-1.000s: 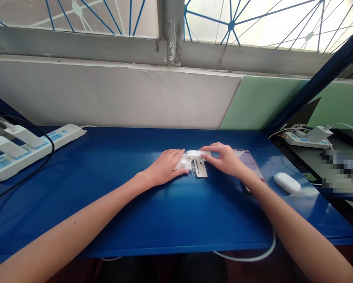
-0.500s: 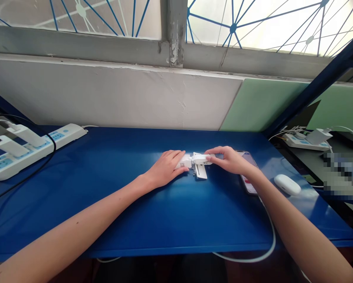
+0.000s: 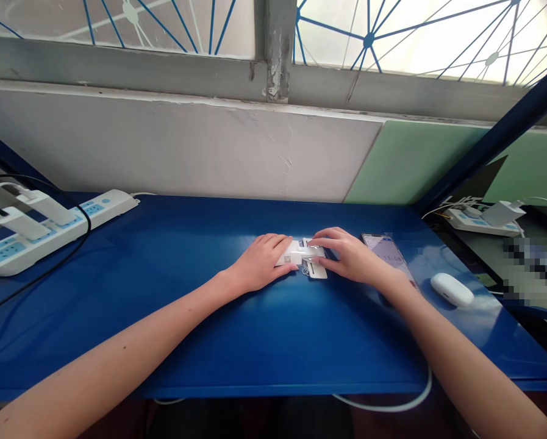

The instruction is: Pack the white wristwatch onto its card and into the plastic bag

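Note:
Low over the blue desk, my left hand (image 3: 258, 262) is closed around a small white box-like piece (image 3: 289, 255) with a dark square code printed on it. My right hand (image 3: 352, 257) grips the right end of this white piece, thumb below and fingers above; part of that end is hidden by the fingers. Underneath lies a flat white card (image 3: 318, 271) with a slot, crossing the piece. A small metal clasp or chain (image 3: 305, 267) shows by the card's left edge. Just right of my right hand lies a phone (image 3: 387, 250) with its screen lit.
A white earbud case (image 3: 452, 289) rests near the desk's right side. At the left stands a power strip (image 3: 90, 210) with plugged-in chargers and a black cable (image 3: 74, 247). A white cable (image 3: 405, 405) hangs off the front edge. Another power strip (image 3: 483, 222) sits beyond the right frame bar.
My right hand has shifted left and its fingers have spread over the right end of the white piece. More of the phone's screen shows. The whole view has shifted slightly.

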Available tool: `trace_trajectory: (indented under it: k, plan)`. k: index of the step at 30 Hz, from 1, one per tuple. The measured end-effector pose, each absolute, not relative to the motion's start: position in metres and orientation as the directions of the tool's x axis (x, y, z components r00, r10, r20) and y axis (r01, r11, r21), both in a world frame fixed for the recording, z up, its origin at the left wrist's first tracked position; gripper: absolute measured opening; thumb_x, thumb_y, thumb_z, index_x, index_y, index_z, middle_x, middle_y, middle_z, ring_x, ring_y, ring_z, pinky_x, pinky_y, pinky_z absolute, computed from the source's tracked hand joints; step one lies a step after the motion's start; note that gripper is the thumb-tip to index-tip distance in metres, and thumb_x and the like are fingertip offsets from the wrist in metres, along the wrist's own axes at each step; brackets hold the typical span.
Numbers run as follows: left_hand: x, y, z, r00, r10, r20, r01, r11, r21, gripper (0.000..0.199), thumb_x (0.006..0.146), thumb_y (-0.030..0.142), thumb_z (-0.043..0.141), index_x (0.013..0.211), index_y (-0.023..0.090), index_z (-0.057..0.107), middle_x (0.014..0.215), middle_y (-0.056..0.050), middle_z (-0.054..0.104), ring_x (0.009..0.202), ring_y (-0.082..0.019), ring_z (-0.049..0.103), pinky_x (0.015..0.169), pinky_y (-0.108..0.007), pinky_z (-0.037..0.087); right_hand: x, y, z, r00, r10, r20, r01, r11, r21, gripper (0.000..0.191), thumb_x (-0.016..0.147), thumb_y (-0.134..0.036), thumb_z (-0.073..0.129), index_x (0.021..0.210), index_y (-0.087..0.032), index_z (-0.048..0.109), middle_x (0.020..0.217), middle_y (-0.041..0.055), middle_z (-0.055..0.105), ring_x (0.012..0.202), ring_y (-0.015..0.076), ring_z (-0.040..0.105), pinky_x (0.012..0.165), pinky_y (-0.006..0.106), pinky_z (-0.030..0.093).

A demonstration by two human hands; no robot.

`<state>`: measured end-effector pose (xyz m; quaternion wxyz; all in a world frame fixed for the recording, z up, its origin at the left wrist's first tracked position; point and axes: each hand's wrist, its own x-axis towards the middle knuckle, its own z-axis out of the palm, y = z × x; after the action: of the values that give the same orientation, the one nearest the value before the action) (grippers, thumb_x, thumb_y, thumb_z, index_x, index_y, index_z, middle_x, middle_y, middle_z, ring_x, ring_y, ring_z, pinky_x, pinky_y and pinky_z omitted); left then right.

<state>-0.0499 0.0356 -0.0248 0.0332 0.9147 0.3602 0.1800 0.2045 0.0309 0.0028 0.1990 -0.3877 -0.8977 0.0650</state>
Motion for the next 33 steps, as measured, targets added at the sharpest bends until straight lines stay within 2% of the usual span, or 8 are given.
trace_trajectory:
  k: [5, 9, 15, 19, 27, 33]
  plan:
    - [-0.05, 0.036, -0.025, 0.672, 0.678, 0.297, 0.647, -0.733, 0.21, 0.058, 0.096, 0.055, 0.045, 0.135, 0.013, 0.048, 0.136, -0.016, 0.054, 0.124, -0.03, 0.049, 0.103, -0.044, 0.039, 0.21, 0.032, 0.008, -0.68, 0.688, 0.252, 0.635, 0.725, -0.266, 0.027, 0.091, -0.03, 0.06, 0.116, -0.027, 0.07, 0.113, 0.0062, 0.07, 0.099, 0.024, 0.066, 0.086, 0.037, 0.053]
    - [-0.05, 0.036, -0.025, 0.674, 0.676, 0.296, 0.643, -0.735, 0.215, 0.056, 0.096, 0.053, 0.047, 0.135, 0.013, 0.049, 0.135, -0.015, 0.055, 0.124, -0.03, 0.05, 0.103, -0.043, 0.039, 0.203, 0.032, 0.001, -0.688, 0.661, 0.299, 0.628, 0.749, -0.21, 0.025, 0.093, -0.026, 0.057, 0.114, -0.025, 0.07, 0.114, 0.0072, 0.071, 0.099, 0.0259, 0.066, 0.087, 0.04, 0.051]
    - [-0.05, 0.036, -0.024, 0.672, 0.679, 0.296, 0.645, -0.733, 0.217, 0.056, 0.095, 0.053, 0.047, 0.134, 0.013, 0.049, 0.134, -0.015, 0.055, 0.123, -0.03, 0.05, 0.103, -0.044, 0.039, 0.202, 0.032, -0.002, -0.691, 0.646, 0.325, 0.628, 0.758, -0.172, 0.025, 0.094, -0.028, 0.055, 0.114, -0.023, 0.07, 0.116, 0.0077, 0.071, 0.101, 0.0262, 0.065, 0.089, 0.043, 0.05]
    - [-0.05, 0.036, -0.024, 0.672, 0.679, 0.296, 0.644, -0.733, 0.219, 0.056, 0.096, 0.054, 0.046, 0.135, 0.013, 0.049, 0.135, -0.015, 0.055, 0.123, -0.03, 0.05, 0.103, -0.043, 0.039, 0.208, 0.034, 0.005, -0.704, 0.636, 0.315, 0.621, 0.767, -0.162, 0.023, 0.092, -0.027, 0.058, 0.111, -0.024, 0.071, 0.11, 0.0067, 0.073, 0.099, 0.0251, 0.065, 0.088, 0.04, 0.051]
    - [-0.05, 0.035, -0.022, 0.673, 0.678, 0.295, 0.641, -0.734, 0.223, 0.055, 0.096, 0.052, 0.047, 0.133, 0.013, 0.05, 0.133, -0.015, 0.056, 0.123, -0.03, 0.049, 0.103, -0.044, 0.039, 0.198, 0.031, 0.0, -0.724, 0.601, 0.338, 0.615, 0.785, -0.08, 0.027, 0.098, -0.027, 0.046, 0.11, -0.023, 0.07, 0.109, 0.0078, 0.073, 0.098, 0.0248, 0.065, 0.085, 0.039, 0.05]
    - [-0.049, 0.035, -0.021, 0.667, 0.681, 0.302, 0.642, -0.731, 0.232, 0.054, 0.095, 0.051, 0.049, 0.132, 0.013, 0.051, 0.132, -0.015, 0.057, 0.122, -0.03, 0.05, 0.103, -0.044, 0.039, 0.196, 0.031, -0.001, -0.719, 0.605, 0.343, 0.613, 0.784, -0.097, 0.025, 0.097, -0.026, 0.048, 0.109, -0.024, 0.07, 0.108, 0.0079, 0.073, 0.099, 0.0243, 0.065, 0.086, 0.039, 0.049]
